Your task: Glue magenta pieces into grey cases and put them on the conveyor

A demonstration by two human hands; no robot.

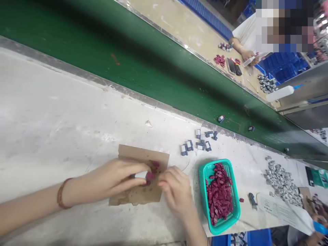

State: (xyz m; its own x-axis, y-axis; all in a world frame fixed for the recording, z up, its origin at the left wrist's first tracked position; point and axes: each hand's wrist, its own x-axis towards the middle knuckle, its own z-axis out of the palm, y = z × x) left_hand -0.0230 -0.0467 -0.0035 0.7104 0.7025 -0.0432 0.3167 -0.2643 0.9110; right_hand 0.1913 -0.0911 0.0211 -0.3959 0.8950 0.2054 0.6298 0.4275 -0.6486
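Note:
My left hand pinches a small grey-and-white plastic part above a piece of brown cardboard. At that part's right end is a small maroon piece; whether it is fully seated I cannot tell. Just to the right, my right hand has its fingers curled together, apart from the part, and whatever they may hold is hidden. A few loose maroon pieces lie on the stained cardboard. Beside my right hand stands a green plastic basket filled with maroon pieces.
Several grey-and-white parts lie beyond the basket. A green conveyor belt carries a few more. White parts are heaped at the right, near another person's hand. Across the belt, a co-worker's hand holds a white bottle.

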